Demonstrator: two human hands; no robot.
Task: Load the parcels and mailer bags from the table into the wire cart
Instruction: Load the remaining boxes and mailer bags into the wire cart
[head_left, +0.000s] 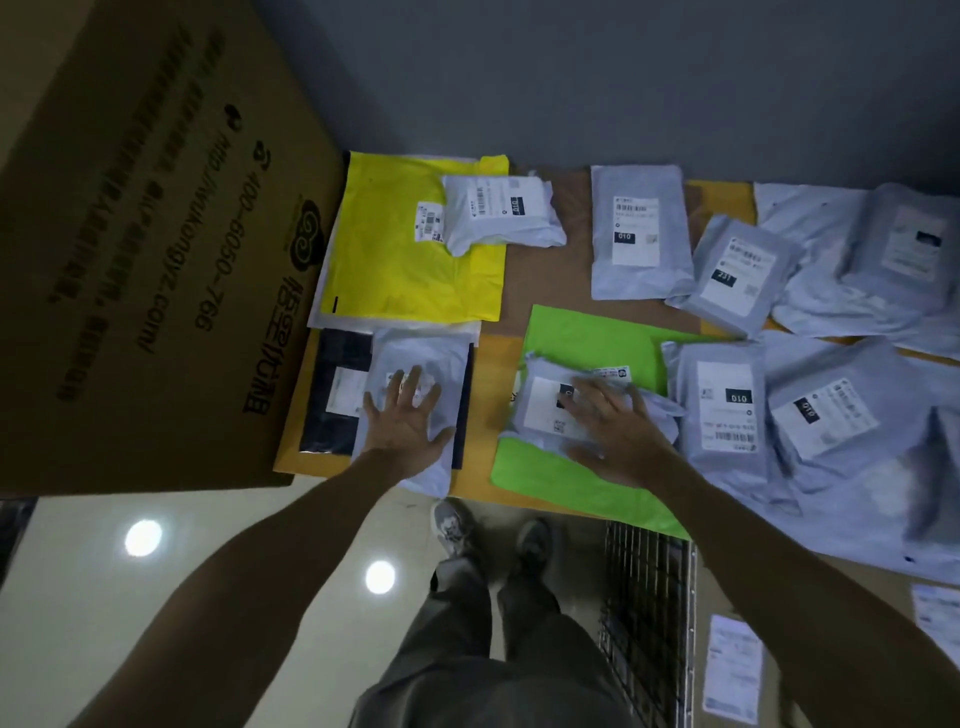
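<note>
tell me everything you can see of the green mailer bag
The green mailer bag is bright lime, smooth plastic by its look. It lies flat on the brown table, with its near edge reaching the table's front edge, just above the wire cart. A crumpled grey mailer bag lies on its middle, and the right hand rests spread on that bag. A flat grey bag overlaps its right side. A strip of white label shows at the crumpled bag's top edge.

Head-worn camera looks steeply down, close over the table.
</note>
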